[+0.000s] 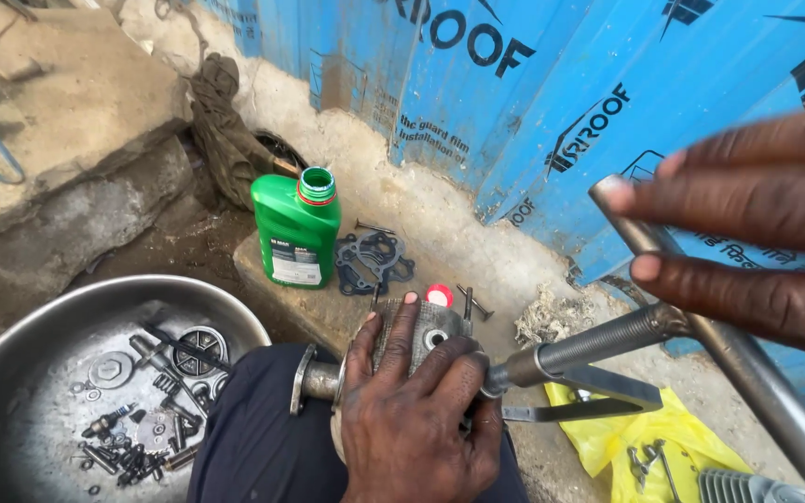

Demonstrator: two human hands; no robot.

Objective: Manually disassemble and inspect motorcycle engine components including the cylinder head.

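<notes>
Left hand (416,410) clamps flat over a finned metal engine part (421,335) resting on the knee, grip closed around it; right hand (747,228) has fingers spread loosely against the T-handle bar (729,349) of a threaded puller tool (589,354) that's seated into the part, grip open, not wrapped. Judging by layout, teardown looks well along: steel basin (11,345) already holds loose bolts and washers, gasket (375,261) and open green oil bottle (297,228) sit on the stone slab, puller is fitted but the part isn't off yet
</notes>
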